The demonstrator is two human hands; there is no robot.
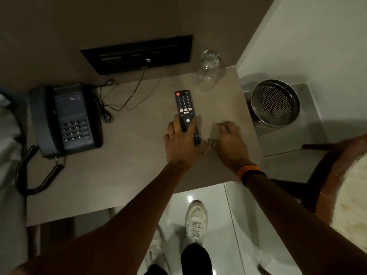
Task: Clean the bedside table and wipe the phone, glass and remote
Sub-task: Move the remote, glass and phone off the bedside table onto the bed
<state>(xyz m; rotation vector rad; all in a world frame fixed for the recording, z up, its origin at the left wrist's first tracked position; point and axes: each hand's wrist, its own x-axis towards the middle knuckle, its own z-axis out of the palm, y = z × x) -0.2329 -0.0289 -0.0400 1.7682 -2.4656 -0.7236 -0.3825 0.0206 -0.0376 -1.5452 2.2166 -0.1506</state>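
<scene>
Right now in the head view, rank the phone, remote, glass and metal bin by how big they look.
1. phone, clearly largest.
2. metal bin.
3. remote and glass: too alike to rank, and the left hand covers part of the remote.

The person wore an orange wristband (248,169) beside a black strap (253,178), a thin ring (222,129) on the right hand (228,140), white lace-up sneakers (195,221) and black trousers (195,259).

Black remote (183,104), clear glass (208,72), dark phone (73,116)
</scene>
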